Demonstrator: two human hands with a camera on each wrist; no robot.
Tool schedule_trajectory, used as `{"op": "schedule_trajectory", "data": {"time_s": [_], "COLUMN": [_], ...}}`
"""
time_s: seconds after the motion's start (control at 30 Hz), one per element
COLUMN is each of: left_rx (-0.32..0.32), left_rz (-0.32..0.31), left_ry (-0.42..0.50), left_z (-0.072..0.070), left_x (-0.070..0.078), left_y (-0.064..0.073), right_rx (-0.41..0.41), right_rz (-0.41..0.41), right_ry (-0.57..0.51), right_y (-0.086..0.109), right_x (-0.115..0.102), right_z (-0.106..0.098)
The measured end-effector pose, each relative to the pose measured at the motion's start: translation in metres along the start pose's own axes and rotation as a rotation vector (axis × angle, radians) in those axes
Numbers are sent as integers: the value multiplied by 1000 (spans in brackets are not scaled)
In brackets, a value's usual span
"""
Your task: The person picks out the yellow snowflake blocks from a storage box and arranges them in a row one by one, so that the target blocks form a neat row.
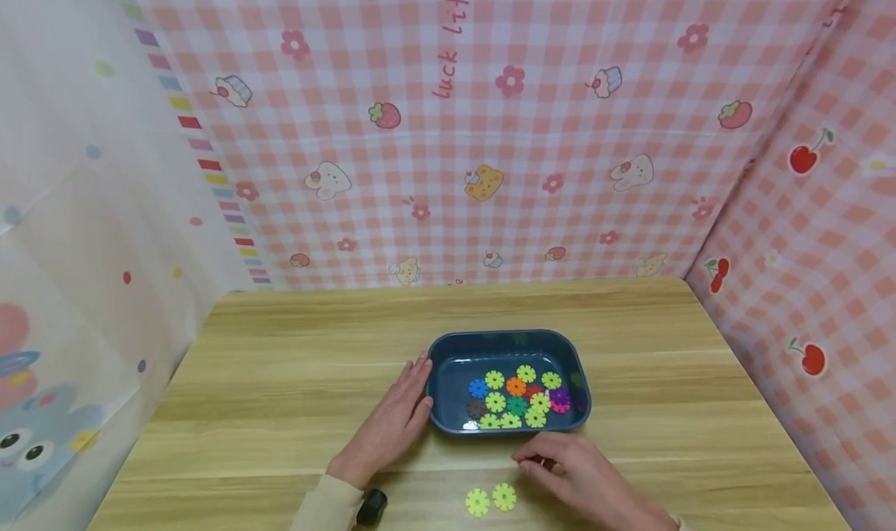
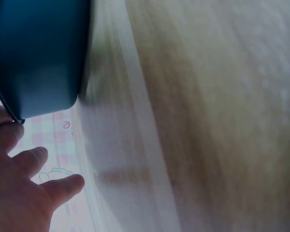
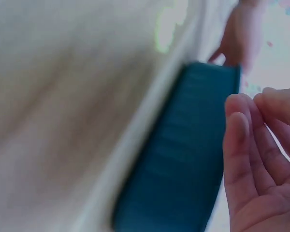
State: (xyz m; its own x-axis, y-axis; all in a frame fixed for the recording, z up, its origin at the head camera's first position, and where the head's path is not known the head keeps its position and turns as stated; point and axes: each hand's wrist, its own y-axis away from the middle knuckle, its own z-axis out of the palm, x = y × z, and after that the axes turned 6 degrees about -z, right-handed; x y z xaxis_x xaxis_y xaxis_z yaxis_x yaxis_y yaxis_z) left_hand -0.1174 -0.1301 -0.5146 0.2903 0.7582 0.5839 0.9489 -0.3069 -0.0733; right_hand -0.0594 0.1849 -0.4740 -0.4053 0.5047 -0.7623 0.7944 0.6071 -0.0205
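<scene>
Two yellow-green notched discs lie just apart on a wood-grain table, in front of a dark blue tray and near a person's right hand. That hand's fingers bend, thumb drawn up to the fingertips; whether they pinch anything cannot be told. The left hand touches the tray's left side, fingers extended and slightly spread. Multicoloured discs cluster inside, toward the tray's near right.
</scene>
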Motion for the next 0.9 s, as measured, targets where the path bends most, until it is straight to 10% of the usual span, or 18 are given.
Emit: {"op": "schedule_trajectory", "data": {"time_s": [0.43, 0.9], "left_rx": [17, 4], "left_rz": [12, -5], "left_ry": [3, -3], "left_z": [1, 2], "left_x": [1, 0], "left_y": [1, 0], "right_rx": [395, 359], "right_rz": [-220, -108], "right_ry": [156, 206], "right_y": [-8, -35], "right_x": [14, 32], "right_z": [-27, -41]}}
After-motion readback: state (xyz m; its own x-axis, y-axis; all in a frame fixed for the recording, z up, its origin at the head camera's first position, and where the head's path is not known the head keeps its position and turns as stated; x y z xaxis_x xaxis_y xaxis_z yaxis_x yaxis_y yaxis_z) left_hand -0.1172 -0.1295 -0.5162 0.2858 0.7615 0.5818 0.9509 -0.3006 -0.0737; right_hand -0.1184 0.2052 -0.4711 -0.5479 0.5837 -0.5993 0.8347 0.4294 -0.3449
